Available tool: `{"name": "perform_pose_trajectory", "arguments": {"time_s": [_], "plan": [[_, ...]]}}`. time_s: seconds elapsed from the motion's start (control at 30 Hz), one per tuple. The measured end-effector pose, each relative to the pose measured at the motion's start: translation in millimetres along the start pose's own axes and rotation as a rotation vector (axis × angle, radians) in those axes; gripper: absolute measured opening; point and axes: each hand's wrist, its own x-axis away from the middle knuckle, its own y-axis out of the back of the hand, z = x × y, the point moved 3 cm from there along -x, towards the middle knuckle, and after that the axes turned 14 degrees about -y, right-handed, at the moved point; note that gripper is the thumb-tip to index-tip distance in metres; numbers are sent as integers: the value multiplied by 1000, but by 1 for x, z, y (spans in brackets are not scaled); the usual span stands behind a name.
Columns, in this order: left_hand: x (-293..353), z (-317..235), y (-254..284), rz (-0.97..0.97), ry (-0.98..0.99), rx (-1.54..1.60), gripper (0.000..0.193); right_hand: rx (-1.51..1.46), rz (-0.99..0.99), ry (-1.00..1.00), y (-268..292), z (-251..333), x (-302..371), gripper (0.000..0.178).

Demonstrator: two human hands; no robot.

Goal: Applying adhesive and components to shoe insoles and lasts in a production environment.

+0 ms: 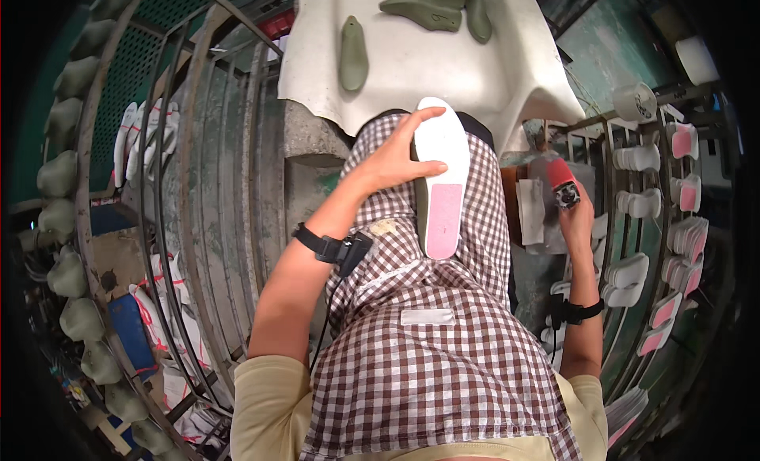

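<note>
Across my lap lies an olive-green shoe last, mostly hidden under a white insole with a pink heel section. My left hand grips the pair near the forepart, thumb and fingers spread over the insole's edge. At the right, beside my knee, my right hand is closed around a red hand tool with a dark, shiny metal end. Its exact kind is unclear. The tool is apart from the insole, near a box with a pale flap.
A white-covered surface ahead bears a single green last and several more at its far edge. Metal rack bars run along my left, with a row of lasts beyond. Racked white and pink insoles stand on the right.
</note>
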Motion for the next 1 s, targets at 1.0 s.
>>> {"name": "perform_pose_trajectory", "arguments": {"time_s": [1.0], "plan": [[148, -134, 119, -1026, -551, 438, 78, -1445, 667, 1099, 122, 660, 82, 67]]}}
